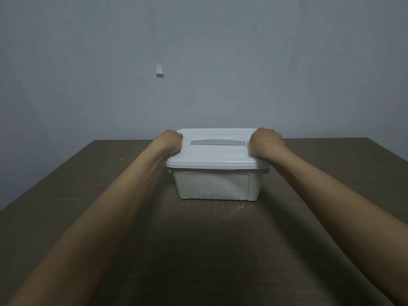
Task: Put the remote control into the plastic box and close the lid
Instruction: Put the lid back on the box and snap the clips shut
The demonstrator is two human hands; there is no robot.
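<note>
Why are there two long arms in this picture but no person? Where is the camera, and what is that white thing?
The camera sits on the person's head and looks forward and down, so you see only their own two arms reaching out. There is no machine, just bare hands. On the brown table stands a white plastic box with its lid on top. The lid has a grey handle. The left hand grips the lid's left end and the right hand grips its right end, fingers curled. No remote control shows. Whether it is inside the box cannot be seen.
</note>
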